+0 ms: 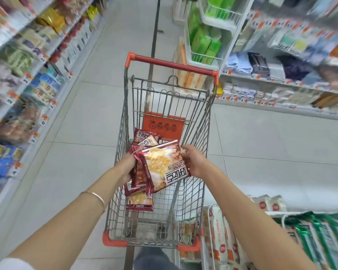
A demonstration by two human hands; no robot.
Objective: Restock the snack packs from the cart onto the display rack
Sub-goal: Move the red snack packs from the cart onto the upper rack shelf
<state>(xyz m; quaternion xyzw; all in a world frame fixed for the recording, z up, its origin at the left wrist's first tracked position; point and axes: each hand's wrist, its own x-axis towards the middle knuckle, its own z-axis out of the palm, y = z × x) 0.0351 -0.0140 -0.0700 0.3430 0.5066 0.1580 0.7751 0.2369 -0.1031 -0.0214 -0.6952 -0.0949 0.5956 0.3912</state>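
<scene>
Both hands over the cart, left hand and right hand fingers clamped on snack packs, more packs below

Large Korean lettering is printed on the front of the top snack pack, seen upside down and not legibly resolved. Four round pictogram symbols are stamped on the orange child-seat flap of the cart; their small captions cannot be read. Digits such as "6.8" are shown on a price tag on the right shelf edge, and "6", "3", "10" are noted on the lower price tags. Tags on the left shelving are blurred.
</scene>
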